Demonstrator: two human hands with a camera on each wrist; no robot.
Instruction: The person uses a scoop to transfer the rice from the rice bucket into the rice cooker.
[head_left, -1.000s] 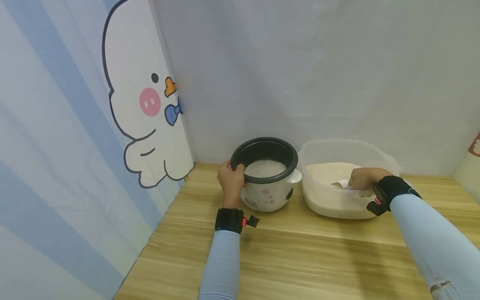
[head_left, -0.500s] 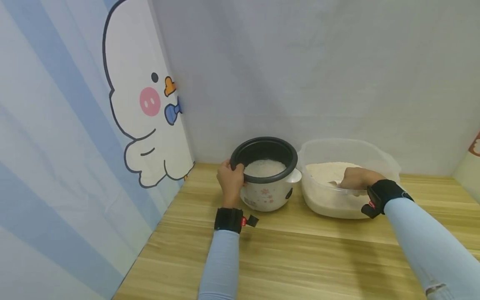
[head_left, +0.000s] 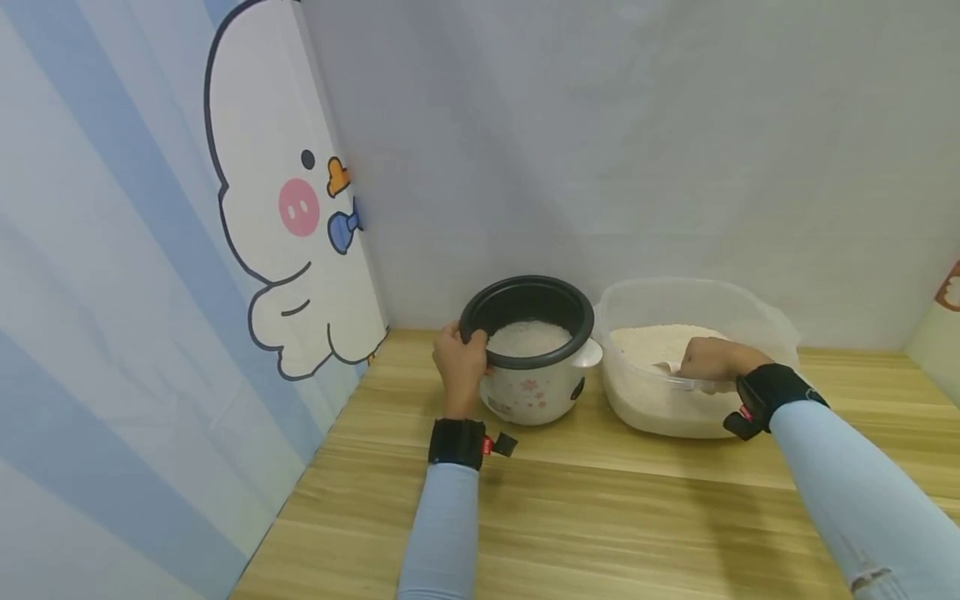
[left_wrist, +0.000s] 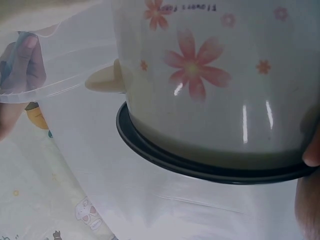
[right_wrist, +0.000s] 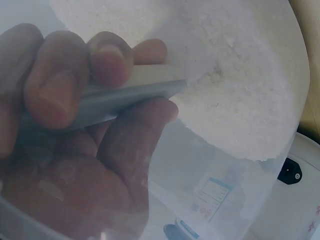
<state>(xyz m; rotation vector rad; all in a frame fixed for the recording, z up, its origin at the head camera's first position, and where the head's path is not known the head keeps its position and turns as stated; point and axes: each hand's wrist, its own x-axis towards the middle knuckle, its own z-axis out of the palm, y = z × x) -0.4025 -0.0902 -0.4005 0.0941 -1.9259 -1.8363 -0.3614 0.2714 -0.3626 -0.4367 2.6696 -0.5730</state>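
Gripping the dark rim of the flowered rice cooker (head_left: 534,358), the left hand (head_left: 459,367) steadies it; the right hand (head_left: 708,360) pinches a scoop (right_wrist: 125,95) inside the clear rice tub (head_left: 693,367). Both stand far on the wooden tabletop (head_left: 600,517). Left hangs a cartoon duck curtain (head_left: 285,242); printing on the cooker is unreadable.

We found the rice cooker (head_left: 534,367) standing on the table (head_left: 600,517) toward its back, close to the rear wall (head_left: 637,150), with the tub (head_left: 697,367) just beside it on the right — the two nearly touching. Rice (head_left: 528,337) lay in the cooker's pot, and more in the tub. The left hand (head_left: 459,367) sat at the cooker's left rim; the right hand (head_left: 712,360) was inside the tub, holding a scoop (right_wrist: 115,97) against the rice there. A curtain (head_left: 150,292) hung along the table's left side.
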